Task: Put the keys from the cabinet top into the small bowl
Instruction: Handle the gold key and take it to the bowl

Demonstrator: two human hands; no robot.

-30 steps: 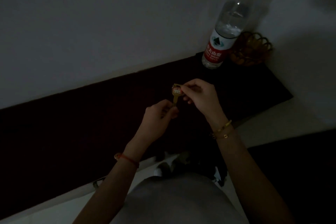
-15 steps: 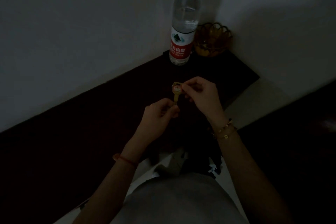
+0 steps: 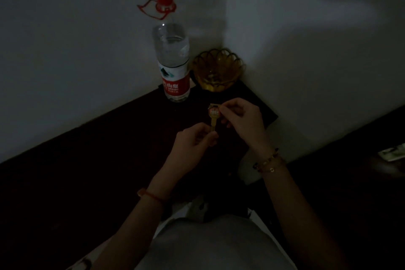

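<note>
**Both hands on the key, bowl waiting in the corner**

Low light here, but the action is clear enough. The left hand (image 3: 192, 144) is curled in, thumb and fingers pinched on the lower end of a brass-coloured key (image 3: 213, 119), the blade tip hidden inside the grip. The right hand (image 3: 241, 118) comes in from the other side, fingertips (image 3: 223, 110) nipped on the top of the key, right at its head, where a small red and white sticker faces the camera. So the key stands roughly upright between the two hands, held in the air above the dark counter (image 3: 98, 149), not touching it.

On the wrists: a thin red cord bracelet (image 3: 151, 194) on the left, gold-toned bracelets (image 3: 270, 160) on the right.

Moving outward now. Beyond the hands, tucked into the corner where the two pale walls meet, sits the small bowl (image 3: 218, 70), amber glass with a scalloped rim. Something small lies at its bottom, but the gloom makes it too hard to name. Just beside the bowl, on its left, stands a tall clear water bottle (image 3: 173, 59), upright, red cap on, red carrying loop hanging off the neck, red and white label low on the body, water showing inside. The bowl is near the right hand but clearly apart from it.

Far right, at the frame edge, a blurred pale object (image 3: 392, 152) lies on a dark surface.
</note>
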